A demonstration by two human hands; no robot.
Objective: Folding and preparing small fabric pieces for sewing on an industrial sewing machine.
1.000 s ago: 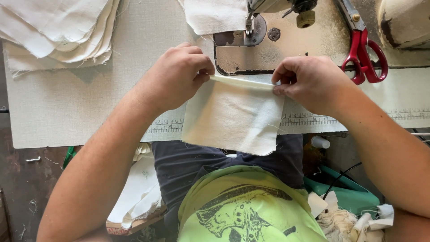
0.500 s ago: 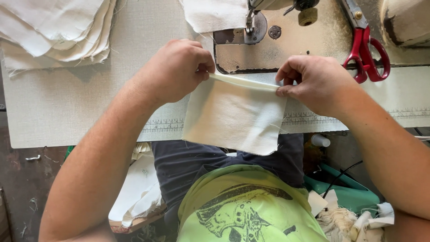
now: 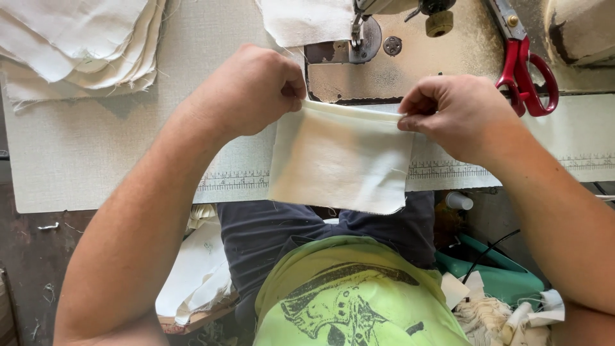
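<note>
the left hand pinches the upper left corner of a small cream rectangular piece of woven cloth, its grip closed tight on the folded top edge. the right hand pinches the upper right corner of the same fold, thumb and forefinger narrow on the cloth. the cloth is stretched flat between the two grips, its folded edge lying just in front of the worn metal bed of the sewing machine, while its lower part hangs over the front edge of the worktop and covers a stretch of the printed ruler strip that runs along that edge. the bottom hem is raw and slightly frayed, hanging above the person's dark trousers.

behind the fold, the presser foot stands near the left grip, apart from the cloth. red-handled scissors lie on the machine bed just beyond the right hand. a stack of cream cloth pieces sits at the far left of the worktop, well apart, with bare woven surface between it and the left forearm. another cream piece lies behind the presser foot.
</note>
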